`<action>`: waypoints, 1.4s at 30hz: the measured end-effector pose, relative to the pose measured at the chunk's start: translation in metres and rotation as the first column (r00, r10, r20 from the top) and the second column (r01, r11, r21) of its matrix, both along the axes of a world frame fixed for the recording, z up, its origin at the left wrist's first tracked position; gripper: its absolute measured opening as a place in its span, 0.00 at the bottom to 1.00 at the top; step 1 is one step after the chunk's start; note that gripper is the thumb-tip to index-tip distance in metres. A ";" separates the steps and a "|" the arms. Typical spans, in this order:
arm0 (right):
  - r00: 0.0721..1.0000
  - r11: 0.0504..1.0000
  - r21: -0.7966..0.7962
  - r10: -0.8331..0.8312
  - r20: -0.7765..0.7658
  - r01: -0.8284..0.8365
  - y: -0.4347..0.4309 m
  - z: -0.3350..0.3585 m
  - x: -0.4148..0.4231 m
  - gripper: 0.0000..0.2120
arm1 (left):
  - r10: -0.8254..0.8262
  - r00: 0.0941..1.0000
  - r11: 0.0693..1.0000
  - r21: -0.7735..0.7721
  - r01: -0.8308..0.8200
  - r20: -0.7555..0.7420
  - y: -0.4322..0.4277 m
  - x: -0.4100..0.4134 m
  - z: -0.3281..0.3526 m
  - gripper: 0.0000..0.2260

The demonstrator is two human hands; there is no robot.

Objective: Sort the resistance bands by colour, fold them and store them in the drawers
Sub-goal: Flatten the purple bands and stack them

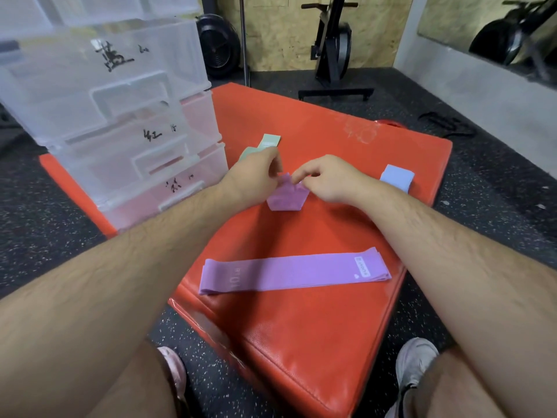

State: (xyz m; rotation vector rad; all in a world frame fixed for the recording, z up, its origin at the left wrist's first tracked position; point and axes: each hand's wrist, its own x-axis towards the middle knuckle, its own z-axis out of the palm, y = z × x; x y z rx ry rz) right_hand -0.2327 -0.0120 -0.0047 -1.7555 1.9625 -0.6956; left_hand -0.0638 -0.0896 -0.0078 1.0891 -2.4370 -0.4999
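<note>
A folded purple band (286,198) lies in the middle of the red mat (316,321). My left hand (256,176) pinches its upper left edge and my right hand (328,179) pinches its upper right edge. A second purple band (294,274) lies flat and unfolded nearer to me. A green band (266,143) lies beyond my left hand, partly hidden by it. A folded blue band (396,176) rests to the right of my right hand. A stack of clear plastic drawers (120,122) with handwritten labels stands at the left on the mat.
The mat lies on a dark speckled floor (45,212). An exercise machine (334,49) stands at the back, and a black strap (449,125) lies on the floor at the right. My shoes (414,362) are at the mat's near edge.
</note>
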 end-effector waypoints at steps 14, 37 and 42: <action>0.903 0.986 -0.161 0.098 0.419 -0.032 0.045 0.026 0.018 0.09 | -0.060 0.910 0.994 0.055 0.090 -0.410 0.041 0.028 0.050 0.08; 0.908 0.982 -0.175 0.137 0.397 -0.071 0.038 0.024 0.051 0.07 | 0.120 0.878 0.982 0.187 -0.036 -0.463 0.045 0.060 0.063 0.06; 0.959 0.989 -0.025 0.149 0.242 -0.147 0.047 0.024 0.032 0.08 | 0.298 0.790 0.925 0.366 -0.101 -0.535 0.037 0.086 0.059 0.08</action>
